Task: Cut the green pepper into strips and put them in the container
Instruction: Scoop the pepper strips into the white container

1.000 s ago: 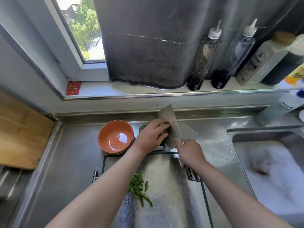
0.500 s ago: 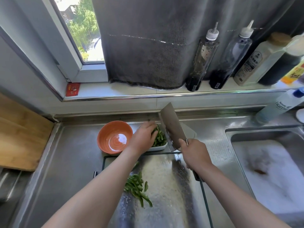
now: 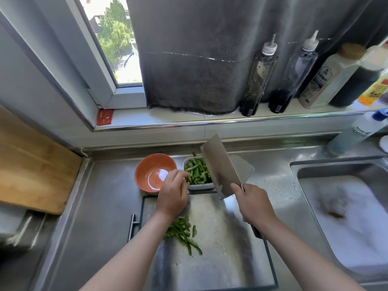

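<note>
Green pepper strips [image 3: 197, 172] lie in the white container [image 3: 201, 187] behind the cutting board [image 3: 220, 248]; a second pile [image 3: 181, 229] remains on the board.

Head view: left hand [image 3: 173, 194] has drawn back from over the container to its left rim. Fingers curled; cannot tell if it holds a strip. Right hand [image 3: 253, 203] still grips the cleaver [image 3: 220, 166], blade tilted above the container.
</note>
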A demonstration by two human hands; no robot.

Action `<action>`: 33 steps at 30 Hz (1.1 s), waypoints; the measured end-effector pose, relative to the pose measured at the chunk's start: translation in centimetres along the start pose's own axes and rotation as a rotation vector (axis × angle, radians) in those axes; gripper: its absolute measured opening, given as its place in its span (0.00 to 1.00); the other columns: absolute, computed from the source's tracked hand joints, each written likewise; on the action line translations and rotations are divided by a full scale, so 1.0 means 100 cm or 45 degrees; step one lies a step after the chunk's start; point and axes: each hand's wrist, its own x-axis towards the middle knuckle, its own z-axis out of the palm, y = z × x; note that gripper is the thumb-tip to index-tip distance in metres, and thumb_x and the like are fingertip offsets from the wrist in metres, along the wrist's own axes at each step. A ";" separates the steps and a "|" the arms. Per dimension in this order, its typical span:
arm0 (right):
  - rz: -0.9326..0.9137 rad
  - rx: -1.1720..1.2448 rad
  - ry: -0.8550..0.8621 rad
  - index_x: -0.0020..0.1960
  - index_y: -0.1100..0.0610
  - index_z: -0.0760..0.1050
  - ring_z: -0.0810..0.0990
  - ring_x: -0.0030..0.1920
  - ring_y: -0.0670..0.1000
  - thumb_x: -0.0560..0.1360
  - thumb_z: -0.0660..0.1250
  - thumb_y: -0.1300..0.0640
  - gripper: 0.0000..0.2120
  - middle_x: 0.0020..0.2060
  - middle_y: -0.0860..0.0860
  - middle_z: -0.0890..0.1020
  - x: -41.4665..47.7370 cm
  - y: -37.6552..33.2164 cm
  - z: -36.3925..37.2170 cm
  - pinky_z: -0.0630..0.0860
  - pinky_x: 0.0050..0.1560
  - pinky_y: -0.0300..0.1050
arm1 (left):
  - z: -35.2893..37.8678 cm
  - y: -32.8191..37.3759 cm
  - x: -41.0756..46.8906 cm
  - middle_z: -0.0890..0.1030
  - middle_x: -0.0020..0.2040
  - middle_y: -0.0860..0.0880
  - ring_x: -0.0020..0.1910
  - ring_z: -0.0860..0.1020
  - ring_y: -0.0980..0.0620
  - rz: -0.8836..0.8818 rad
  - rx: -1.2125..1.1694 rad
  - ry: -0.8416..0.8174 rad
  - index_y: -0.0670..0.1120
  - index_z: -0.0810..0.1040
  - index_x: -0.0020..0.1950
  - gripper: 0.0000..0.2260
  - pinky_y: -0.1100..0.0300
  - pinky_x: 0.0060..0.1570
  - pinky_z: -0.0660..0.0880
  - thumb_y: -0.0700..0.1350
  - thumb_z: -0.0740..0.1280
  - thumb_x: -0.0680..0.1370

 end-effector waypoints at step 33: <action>0.266 0.280 -0.412 0.40 0.60 0.74 0.79 0.23 0.56 0.84 0.57 0.44 0.24 0.25 0.56 0.81 -0.140 0.029 0.130 0.72 0.29 0.38 | 0.005 -0.004 -0.129 0.50 0.81 0.51 0.80 0.46 0.54 -0.213 0.127 -0.435 0.48 0.52 0.81 0.43 0.57 0.78 0.49 0.69 0.58 0.74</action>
